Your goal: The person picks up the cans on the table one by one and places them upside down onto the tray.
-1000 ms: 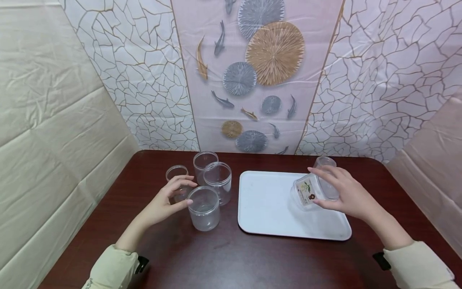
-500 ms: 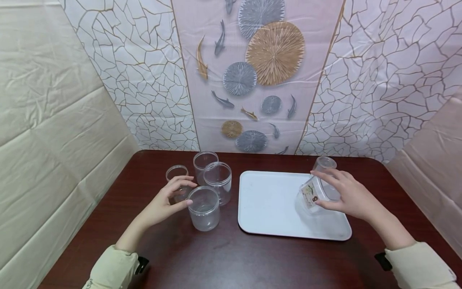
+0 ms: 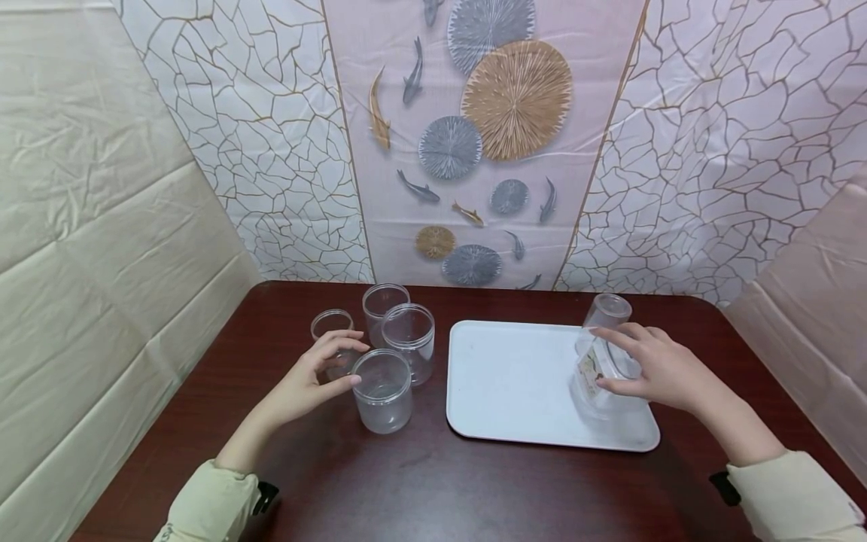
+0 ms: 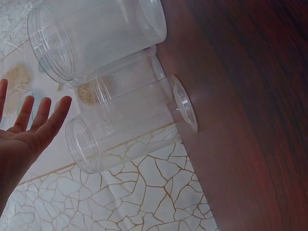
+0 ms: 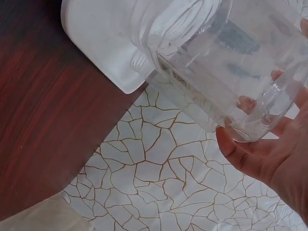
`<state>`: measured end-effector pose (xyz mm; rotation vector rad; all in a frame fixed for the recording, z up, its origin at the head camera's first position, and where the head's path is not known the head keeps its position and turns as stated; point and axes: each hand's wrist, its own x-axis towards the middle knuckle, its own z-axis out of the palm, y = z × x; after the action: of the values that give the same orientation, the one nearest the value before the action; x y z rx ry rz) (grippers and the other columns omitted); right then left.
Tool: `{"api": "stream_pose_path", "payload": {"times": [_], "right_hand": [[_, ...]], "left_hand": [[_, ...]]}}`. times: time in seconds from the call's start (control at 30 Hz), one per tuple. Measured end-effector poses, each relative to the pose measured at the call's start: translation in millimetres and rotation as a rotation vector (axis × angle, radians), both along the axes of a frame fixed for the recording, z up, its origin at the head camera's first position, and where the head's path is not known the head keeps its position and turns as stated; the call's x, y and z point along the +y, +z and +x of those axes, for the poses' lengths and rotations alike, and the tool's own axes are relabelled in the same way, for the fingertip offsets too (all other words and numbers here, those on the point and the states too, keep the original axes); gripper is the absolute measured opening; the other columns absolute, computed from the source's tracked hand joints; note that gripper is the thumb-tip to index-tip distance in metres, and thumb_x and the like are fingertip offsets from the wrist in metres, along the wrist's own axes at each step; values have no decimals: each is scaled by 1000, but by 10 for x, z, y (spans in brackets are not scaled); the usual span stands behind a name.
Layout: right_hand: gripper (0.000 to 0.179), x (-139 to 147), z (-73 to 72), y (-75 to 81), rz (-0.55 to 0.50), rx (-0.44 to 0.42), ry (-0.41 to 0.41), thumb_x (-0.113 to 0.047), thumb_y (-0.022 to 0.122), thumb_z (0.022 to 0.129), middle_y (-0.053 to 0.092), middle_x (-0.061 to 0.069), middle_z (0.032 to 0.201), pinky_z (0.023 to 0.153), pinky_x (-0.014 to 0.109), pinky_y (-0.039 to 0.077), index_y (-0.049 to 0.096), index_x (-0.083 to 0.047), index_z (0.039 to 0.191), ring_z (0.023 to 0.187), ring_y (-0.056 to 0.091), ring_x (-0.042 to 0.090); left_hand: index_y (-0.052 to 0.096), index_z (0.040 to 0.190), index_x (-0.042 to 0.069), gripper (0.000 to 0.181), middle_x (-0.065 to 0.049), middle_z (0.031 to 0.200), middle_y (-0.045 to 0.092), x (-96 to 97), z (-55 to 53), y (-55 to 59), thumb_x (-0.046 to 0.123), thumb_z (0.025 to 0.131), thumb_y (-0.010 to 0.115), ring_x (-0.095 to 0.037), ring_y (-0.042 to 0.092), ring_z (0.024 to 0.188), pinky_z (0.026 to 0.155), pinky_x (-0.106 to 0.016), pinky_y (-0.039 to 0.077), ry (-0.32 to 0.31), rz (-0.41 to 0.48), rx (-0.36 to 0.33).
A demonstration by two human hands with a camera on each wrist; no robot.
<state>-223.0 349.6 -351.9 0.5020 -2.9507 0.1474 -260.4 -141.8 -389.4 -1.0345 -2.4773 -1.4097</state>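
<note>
My right hand (image 3: 655, 370) grips a clear plastic jar (image 3: 591, 373) with a printed label, over the right part of a white tray (image 3: 504, 384). Its threaded mouth faces the tray and its base sits in my fingers, as the right wrist view shows. Behind it, a second clear jar (image 3: 607, 310) stands base up. My left hand (image 3: 314, 380) hovers with loosely spread fingers beside a group of clear open jars. Its thumb tip overlaps the rim of the front jar (image 3: 384, 406) in the head view. The left wrist view shows these fingers (image 4: 41, 115) apart from the jars.
Other clear jars, a taller one (image 3: 415, 354), a back one (image 3: 384, 309) and a narrow one (image 3: 332, 320), stand close together left of the tray. The dark wooden table (image 3: 433, 489) ends at a patterned cloth backdrop (image 3: 298, 150).
My right hand has shifted slightly right, bringing the labelled jar toward the tray's right end and turning its label aside. My left hand and the jars near it have stayed still.
</note>
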Motion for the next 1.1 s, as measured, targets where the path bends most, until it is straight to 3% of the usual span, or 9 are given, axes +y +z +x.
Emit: {"api": "stream_pose_path", "payload": {"times": [0.2, 0.47, 0.7, 0.97, 1.1], "right_hand": [[74, 8, -24, 26, 25, -18, 30, -54, 71, 74, 55, 21, 122, 76, 60, 48, 49, -14, 133, 108, 52, 47], [74, 6, -54, 49, 35, -57, 63, -55, 72, 73, 56, 23, 119, 76, 56, 49, 52, -12, 130, 102, 56, 46], [74, 15, -69, 58, 54, -83, 69, -55, 72, 73, 56, 24, 119, 77, 57, 49, 53, -11, 130, 102, 56, 48], [78, 25, -78, 52, 73, -125, 58, -58, 71, 72, 56, 25, 121, 78, 58, 49, 53, -11, 131, 104, 55, 48], [79, 39, -89, 47, 94, -123, 49, -58, 71, 71, 56, 25, 121, 77, 58, 49, 53, -11, 131, 103, 54, 48]], "left_hand": [[58, 118, 4, 37, -5, 134, 48, 3, -8, -2, 5, 83, 70, -32, 43, 125, 93, -53, 47, -14, 12, -5], [58, 117, 3, 38, -5, 133, 48, 0, -16, -3, 4, 82, 70, -12, 44, 125, 93, -53, 47, -16, 15, 0], [57, 117, 3, 37, -6, 133, 48, -9, -13, 4, 6, 83, 70, -20, 45, 125, 93, -55, 46, -21, 10, -1], [57, 117, 4, 37, -4, 134, 47, -32, -3, 0, 6, 83, 70, -24, 44, 126, 94, -47, 48, -11, -6, -8], [57, 117, 4, 36, -4, 134, 47, -42, -8, -14, 6, 83, 69, -25, 44, 126, 95, -35, 49, -11, -7, -5]]}}
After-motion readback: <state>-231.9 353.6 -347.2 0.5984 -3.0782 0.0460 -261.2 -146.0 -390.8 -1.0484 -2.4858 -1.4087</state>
